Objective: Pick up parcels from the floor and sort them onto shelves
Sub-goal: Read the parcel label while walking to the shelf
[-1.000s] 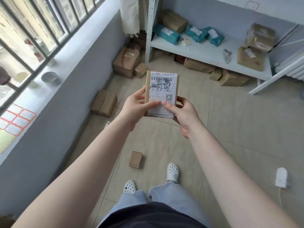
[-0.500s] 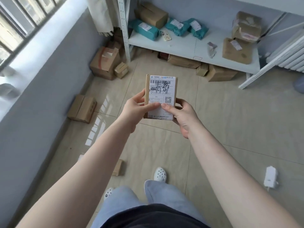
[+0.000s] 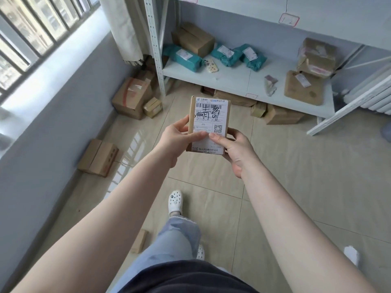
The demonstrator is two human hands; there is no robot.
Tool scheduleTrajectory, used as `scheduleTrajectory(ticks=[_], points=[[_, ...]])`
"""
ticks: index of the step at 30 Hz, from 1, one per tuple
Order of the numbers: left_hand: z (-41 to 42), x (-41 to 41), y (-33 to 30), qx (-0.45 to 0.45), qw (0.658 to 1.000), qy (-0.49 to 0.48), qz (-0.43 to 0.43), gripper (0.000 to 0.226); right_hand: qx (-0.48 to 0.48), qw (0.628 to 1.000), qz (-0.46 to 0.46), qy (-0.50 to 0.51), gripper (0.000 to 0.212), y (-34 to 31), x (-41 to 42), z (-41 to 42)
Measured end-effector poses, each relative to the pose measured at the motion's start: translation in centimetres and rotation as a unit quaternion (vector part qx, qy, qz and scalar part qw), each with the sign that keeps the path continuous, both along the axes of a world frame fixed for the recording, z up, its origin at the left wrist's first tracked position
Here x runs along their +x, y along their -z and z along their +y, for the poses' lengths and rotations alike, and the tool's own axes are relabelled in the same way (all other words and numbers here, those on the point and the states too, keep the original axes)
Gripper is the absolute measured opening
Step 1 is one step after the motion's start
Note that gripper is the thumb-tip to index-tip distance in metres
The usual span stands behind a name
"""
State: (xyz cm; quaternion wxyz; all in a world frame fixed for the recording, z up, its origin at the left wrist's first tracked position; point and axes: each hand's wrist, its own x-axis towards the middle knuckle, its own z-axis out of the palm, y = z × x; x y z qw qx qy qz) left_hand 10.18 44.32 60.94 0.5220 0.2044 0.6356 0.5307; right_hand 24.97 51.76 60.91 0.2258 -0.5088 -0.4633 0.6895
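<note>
A small brown parcel (image 3: 208, 124) is held up in the middle of the view, with its white label facing the camera. It is gripped on its left edge by the left hand (image 3: 176, 137), with the thumb pressed on the label. Its lower right corner is gripped by the right hand (image 3: 236, 150), and that thumb is also pressed on the label. The two thumbs almost touch.

A white shelf (image 3: 239, 80) is seen at 12 o'clock from the parcel. Green bags (image 3: 183, 58) and brown boxes (image 3: 193, 39) are laid on it. More boxes are tucked under it on the tiled floor (image 3: 296, 166).

At 9 o'clock a flat box (image 3: 98, 157) is laid by the wall. At 10 o'clock a big taped box (image 3: 131, 98) is seen. A white shoe (image 3: 175, 200) is seen at 6 o'clock
</note>
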Motion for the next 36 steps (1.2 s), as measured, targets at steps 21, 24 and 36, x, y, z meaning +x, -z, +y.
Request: scheduleTrajectory(ticks=[21, 24, 36], points=[[24.2, -14.1, -2.7, 0.018, 0.999, 0.038, 0.018, 0.060, 0.024, 0.999, 0.017, 0.033, 0.040, -1.2, -14.1, 23.6], [28.1, -15.7, -3.1, 0.007, 0.999, 0.031, 0.029, 0.063, 0.028, 0.999, 0.019, 0.028, 0.051, -1.3, -15.9, 27.7], [41.9, -21.6, -4.3, 0.021, 0.997, -0.012, 0.074, 0.072, 0.041, 0.998, 0.016, -0.046, 0.039, -3.1, -22.4, 43.2]])
